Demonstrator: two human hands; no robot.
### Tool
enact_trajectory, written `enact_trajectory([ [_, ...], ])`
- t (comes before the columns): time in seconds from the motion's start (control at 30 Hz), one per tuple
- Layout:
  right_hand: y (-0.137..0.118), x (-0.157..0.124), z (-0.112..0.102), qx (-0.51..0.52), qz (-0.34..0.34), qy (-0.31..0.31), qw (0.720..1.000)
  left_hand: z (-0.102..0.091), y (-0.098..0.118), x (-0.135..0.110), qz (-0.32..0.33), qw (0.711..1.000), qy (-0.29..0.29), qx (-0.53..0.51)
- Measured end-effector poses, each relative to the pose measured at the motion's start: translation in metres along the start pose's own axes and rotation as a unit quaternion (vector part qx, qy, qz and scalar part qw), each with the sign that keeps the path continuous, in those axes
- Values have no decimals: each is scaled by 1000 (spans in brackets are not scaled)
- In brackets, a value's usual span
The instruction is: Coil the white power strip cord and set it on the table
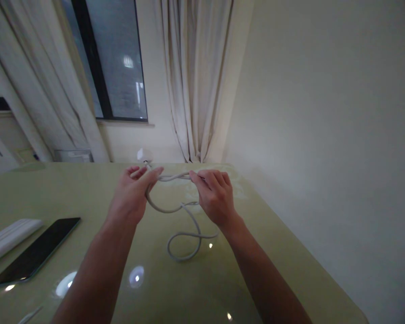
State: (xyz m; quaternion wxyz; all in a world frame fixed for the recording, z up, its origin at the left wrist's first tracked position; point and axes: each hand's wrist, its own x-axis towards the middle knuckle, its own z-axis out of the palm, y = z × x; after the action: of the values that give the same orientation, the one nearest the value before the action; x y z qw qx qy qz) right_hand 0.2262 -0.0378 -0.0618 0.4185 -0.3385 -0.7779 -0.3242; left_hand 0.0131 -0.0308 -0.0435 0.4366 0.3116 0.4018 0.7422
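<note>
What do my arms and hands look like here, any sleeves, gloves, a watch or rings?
Both are bare. The left hand and right hand wear no gloves, and no ring shows on either. The left forearm and right forearm carry no sleeve up to the picture's lower edge, and neither wrist has a watch, band or bracelet.

On table (290, 274), centre: cable (185, 258); phone (37, 254) left; perhaps keyboard (10, 238) left of phone.
</note>
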Motion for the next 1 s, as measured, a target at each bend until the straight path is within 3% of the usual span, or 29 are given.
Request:
enact_trajectory([
  [0.1, 1, -3, 2, 14, 39, 3, 999, -1, 6, 2, -131, 989, -56, -30],
  [0.23, 9, -4, 4, 5, 75, 12, 997, 4, 8, -3, -147, 984, -79, -68],
  [0.33, 12, -5, 8, -7, 80, -10, 997, 7, 7, -7, -96, 989, -67, -89],
  [0.43, 15, -12, 13, 1, 73, -48, 996, 4, 11, -7, 10, 994, -66, -81],
  [0.53, 27, -28, 20, 2, 68, -87, 994, -7, 25, -5, 116, 989, -48, -78],
  [0.63, 55, -49, 27, -10, 56, -140, 988, -22, 45, -5, 195, 978, -7, -70],
  [0.8, 120, -81, 24, -6, 72, -217, 973, -36, 70, -16, 212, 977, 19, -25],
  [1.0, 175, -88, 1, -19, 91, -210, 973, -30, 70, -31, 244, 970, 6, -1],
])
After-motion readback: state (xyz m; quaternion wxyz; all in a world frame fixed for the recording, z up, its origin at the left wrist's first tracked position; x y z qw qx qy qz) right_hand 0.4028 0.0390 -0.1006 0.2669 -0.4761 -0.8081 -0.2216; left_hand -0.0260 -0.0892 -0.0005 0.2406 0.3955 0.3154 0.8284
